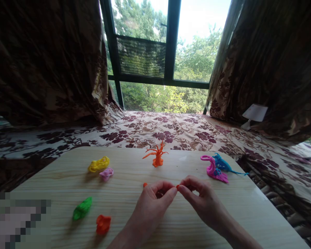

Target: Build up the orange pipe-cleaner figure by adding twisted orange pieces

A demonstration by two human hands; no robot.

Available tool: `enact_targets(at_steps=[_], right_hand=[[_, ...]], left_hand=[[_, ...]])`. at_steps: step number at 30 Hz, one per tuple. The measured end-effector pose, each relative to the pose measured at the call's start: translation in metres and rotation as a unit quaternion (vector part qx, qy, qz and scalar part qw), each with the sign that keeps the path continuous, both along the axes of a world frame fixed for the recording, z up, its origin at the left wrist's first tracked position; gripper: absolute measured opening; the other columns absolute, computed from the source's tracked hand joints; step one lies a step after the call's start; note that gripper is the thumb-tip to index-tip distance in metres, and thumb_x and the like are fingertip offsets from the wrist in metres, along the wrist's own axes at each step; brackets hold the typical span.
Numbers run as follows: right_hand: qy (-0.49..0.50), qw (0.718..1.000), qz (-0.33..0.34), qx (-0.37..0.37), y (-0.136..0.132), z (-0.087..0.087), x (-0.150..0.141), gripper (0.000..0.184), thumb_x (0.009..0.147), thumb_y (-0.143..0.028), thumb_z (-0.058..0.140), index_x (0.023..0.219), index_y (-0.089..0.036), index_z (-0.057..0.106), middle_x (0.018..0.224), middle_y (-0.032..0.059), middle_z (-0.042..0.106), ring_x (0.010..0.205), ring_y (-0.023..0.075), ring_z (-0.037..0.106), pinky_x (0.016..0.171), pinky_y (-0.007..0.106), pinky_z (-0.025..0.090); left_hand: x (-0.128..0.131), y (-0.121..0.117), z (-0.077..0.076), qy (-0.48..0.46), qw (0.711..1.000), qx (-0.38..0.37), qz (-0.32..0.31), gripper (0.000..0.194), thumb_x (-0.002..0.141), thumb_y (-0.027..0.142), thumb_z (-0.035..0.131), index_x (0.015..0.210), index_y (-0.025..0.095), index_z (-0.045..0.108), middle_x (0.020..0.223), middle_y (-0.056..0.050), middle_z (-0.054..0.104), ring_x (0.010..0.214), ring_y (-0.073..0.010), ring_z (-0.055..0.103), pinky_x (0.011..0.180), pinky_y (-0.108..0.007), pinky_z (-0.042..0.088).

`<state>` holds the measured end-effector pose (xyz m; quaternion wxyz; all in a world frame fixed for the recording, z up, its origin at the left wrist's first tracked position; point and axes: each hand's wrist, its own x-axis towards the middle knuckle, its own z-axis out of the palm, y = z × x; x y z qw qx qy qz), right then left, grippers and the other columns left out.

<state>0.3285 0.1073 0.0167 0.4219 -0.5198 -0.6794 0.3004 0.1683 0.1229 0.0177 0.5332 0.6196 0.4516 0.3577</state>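
Above the light wooden table, my left hand (pixel 155 199) and my right hand (pixel 203 197) meet fingertip to fingertip. Between them they pinch a small piece of orange modelling clay (pixel 178 187), mostly covered by the fingers. A second bit of orange clay (pixel 145 185) shows just left of my left hand's knuckles; whether it lies on the table or touches the hand I cannot tell. Behind the hands stands an orange clay tree-like figure (pixel 158 159) with thin branches spreading from a thick trunk.
On the table (pixel 129 173) lie yellow clay (pixel 99 164), pink clay (pixel 106 174), green clay (pixel 82 208) and an orange lump (pixel 103 224) at left. A magenta figure (pixel 211 169) and a blue one (pixel 223 163) are at right. A lamp (pixel 255 112) stands beyond.
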Motion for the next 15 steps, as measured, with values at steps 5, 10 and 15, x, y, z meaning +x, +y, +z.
enact_targets(at_steps=[5,10,15], right_hand=[[-0.008,1.000,0.010,0.004,-0.0022,0.0001,-0.0010,0.021,0.084,-0.031,0.050,0.070,-0.017,0.058,0.065,-0.0022,0.054,0.064,0.0112,0.049,0.059,0.022,0.038],[-0.011,1.000,0.009,0.008,-0.0032,0.0023,-0.0016,0.022,0.084,-0.031,0.049,0.069,-0.017,0.058,0.066,-0.0023,0.053,0.064,0.0112,0.049,0.059,0.022,0.037],[0.027,1.000,0.003,-0.002,0.0000,0.0039,0.0022,0.029,0.088,-0.032,0.042,0.070,-0.017,0.060,0.071,-0.0007,0.056,0.068,0.0120,0.053,0.060,0.023,0.038]], left_hand=[[-0.0006,-0.0006,-0.0015,0.005,1.000,0.010,-0.009,0.030,0.077,0.044,0.053,0.083,0.017,0.065,0.077,-0.002,0.065,0.072,-0.0154,0.054,0.066,-0.024,0.040],[0.0001,-0.0007,-0.0009,0.006,1.000,0.021,0.013,0.028,0.077,0.043,0.052,0.076,0.017,0.064,0.068,0.001,0.060,0.066,-0.0122,0.050,0.063,-0.022,0.038],[0.0001,0.0005,-0.0019,-0.009,1.000,0.000,0.020,0.030,0.075,0.044,0.055,0.074,0.016,0.065,0.063,0.002,0.057,0.062,-0.0116,0.048,0.059,-0.022,0.037]])
